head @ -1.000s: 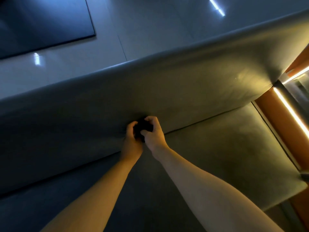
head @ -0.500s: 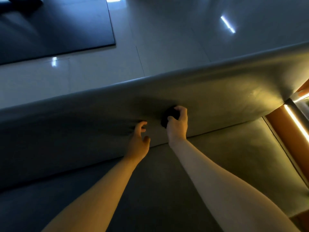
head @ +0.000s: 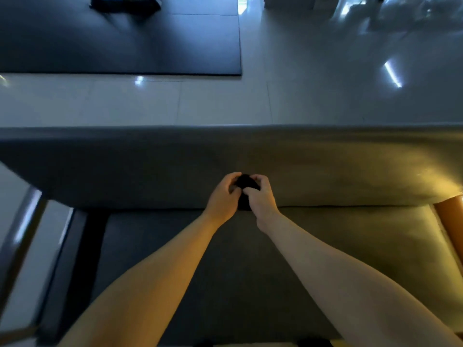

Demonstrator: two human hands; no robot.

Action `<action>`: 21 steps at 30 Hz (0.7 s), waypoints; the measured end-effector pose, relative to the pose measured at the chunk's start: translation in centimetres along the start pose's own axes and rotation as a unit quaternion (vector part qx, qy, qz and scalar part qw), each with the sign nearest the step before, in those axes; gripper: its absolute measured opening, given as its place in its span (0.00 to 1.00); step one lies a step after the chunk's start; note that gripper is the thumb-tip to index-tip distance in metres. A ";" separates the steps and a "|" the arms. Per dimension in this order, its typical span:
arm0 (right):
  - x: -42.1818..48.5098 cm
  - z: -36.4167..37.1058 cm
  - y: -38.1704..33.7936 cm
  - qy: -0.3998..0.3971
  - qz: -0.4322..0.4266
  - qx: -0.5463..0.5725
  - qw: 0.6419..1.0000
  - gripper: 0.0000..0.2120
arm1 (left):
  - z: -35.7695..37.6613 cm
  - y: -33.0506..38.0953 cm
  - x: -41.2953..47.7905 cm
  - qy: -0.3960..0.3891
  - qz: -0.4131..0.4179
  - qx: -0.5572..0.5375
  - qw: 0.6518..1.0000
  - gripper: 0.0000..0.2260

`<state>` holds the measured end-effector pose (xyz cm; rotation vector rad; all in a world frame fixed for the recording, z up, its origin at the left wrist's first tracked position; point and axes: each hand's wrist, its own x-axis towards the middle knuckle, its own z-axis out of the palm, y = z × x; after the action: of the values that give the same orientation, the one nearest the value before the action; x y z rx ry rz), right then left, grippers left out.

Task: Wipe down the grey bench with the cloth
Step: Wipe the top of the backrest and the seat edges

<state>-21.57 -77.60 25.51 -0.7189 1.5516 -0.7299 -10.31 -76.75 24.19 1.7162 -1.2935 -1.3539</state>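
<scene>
Left hand (head: 221, 197): curled around the left side of the cloth, fingers bent over its top edge, thumb pressed in from below — gripping it.
Right hand (head: 260, 196): closed on the right side of the cloth, thumb and forefinger pinching the dark fabric, knuckles toward the camera.
Cloth (head: 245, 182): small, dark, almost black; bunched between both hands, a fold hanging down between the wrists; held up against the lower part of the backrest, just above the seam with the seat. Cannot tell whether pressed on the surface or just off it.
Forearms: bare, reaching in from the bottom edge, converging at the cloth.
Bench (head: 150, 246): grey, upholstered; flat seat under the arms, darker on the left, lit warm yellow on the right.
Backrest (head: 125, 166): padded grey slab across the full width, meeting the seat along a straight seam; soft sheen near its right end.
Orange panel (head: 448, 221): at the right end of the bench, touching its edge.
Floor (head: 225, 103): pale glossy tiles beyond the backrest, streaked with bright light reflections.
Dark mat (head: 120, 43): large, rectangular, lying on the tiles at upper left — well apart from the bench.
Metal rail (head: 18, 229): slanted, blurred, at the left edge beside the bench end.
</scene>
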 end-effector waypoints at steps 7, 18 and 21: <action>-13.9 9.2 -0.6 -0.037 0.022 0.058 0.997 0.14 | -11.1 -0.6 -12.1 0.003 -0.017 -0.006 1.000 0.19; -24.1 17.5 0.5 -0.087 -0.016 -0.041 0.995 0.09 | -20.1 -2.4 -24.6 0.124 -0.043 -0.025 0.991 0.15; -25.9 20.1 2.4 -0.079 -0.050 -0.114 0.989 0.08 | -22.2 -4.0 -26.7 0.148 -0.067 -0.060 0.985 0.15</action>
<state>0.75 -56.66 37.49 -1.0078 1.4744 -0.5580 11.76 -52.98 37.29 1.8632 -0.9285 -1.1682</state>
